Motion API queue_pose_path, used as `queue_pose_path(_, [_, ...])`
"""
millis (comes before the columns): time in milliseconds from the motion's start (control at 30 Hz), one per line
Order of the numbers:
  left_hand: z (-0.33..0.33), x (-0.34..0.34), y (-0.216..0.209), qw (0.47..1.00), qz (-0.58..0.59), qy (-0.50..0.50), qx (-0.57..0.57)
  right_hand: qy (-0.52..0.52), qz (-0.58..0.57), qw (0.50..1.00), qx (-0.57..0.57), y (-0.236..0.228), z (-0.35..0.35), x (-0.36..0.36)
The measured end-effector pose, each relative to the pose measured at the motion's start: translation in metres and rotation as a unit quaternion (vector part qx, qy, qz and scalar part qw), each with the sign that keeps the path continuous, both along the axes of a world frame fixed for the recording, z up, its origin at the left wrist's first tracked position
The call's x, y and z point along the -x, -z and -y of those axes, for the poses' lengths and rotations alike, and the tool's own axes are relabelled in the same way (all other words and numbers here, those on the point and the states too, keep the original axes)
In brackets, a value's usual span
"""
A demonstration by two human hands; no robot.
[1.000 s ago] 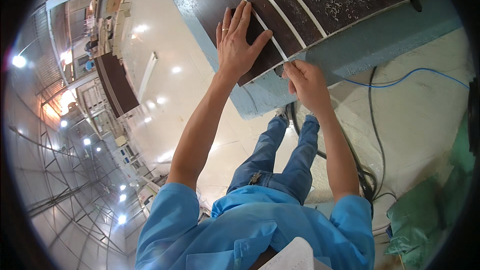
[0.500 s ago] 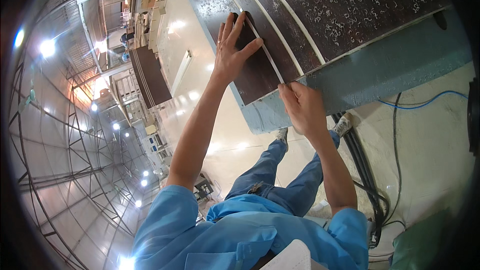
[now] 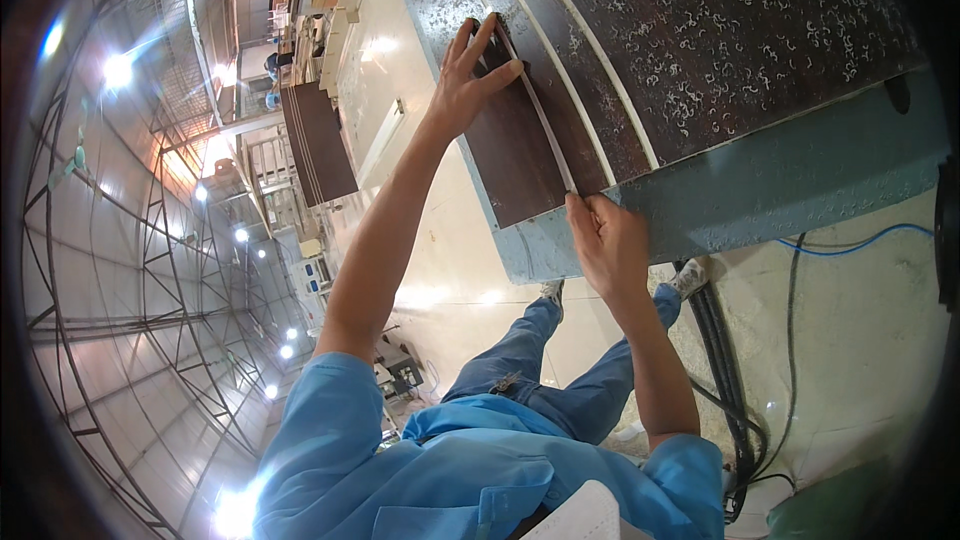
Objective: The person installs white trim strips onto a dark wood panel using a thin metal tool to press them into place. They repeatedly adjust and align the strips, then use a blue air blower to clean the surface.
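Observation:
A dark brown board (image 3: 530, 167) lies on a blue-grey machine table (image 3: 680, 202), crossed by several pale lengthwise lines. My left hand (image 3: 466, 90) rests on its left part, fingers spread and thumb stretched out, with the fingertips beside a thin white strip (image 3: 545, 127). Dark cutouts show partly under those fingers. At the board's near edge my right hand (image 3: 612, 245) is closed, thumb and forefinger pinching the near end of the white strip. The inside of that grip is hidden.
Curly pale shavings (image 3: 740, 50) cover the board's right part. Black cables (image 3: 722, 380) and a blue hose (image 3: 850, 243) run on the floor at the right. Another dark panel (image 3: 318, 145) stands farther off at the left, near a long pale bar (image 3: 382, 143).
My left hand has slid a little farther away along the white strip. My right hand keeps its pinch at the near edge. The whole view has shifted slightly.

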State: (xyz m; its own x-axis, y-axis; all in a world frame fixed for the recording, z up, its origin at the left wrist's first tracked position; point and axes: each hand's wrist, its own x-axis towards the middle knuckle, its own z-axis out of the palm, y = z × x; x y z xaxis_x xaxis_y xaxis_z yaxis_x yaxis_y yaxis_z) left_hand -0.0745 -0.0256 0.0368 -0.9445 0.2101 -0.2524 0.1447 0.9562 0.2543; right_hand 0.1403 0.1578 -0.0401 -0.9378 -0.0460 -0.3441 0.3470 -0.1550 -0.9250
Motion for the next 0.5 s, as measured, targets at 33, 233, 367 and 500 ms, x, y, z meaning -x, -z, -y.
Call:
queue_pose_path(33, [0.001, 0.002, 0.001, 1.000, -0.001, 0.002, 0.000, -0.003, 0.005, 1.000, -0.009, 0.000, 0.001, 0.000])
queue_pose_path(233, [0.005, 0.006, 0.005, 1.000, -0.012, 0.008, -0.003, 0.014, -0.008, 1.000, -0.006, 0.000, 0.001, -0.004])
queue_pose_path(367, [0.005, 0.005, 0.006, 1.000, -0.004, 0.000, -0.008, 0.004, -0.147, 0.970, -0.195, -0.009, -0.007, -0.014])
queue_pose_path(500, [0.005, 0.005, 0.006, 1.000, 0.002, -0.005, -0.011, 0.068, -0.356, 0.891, -0.272, -0.018, -0.005, -0.008])
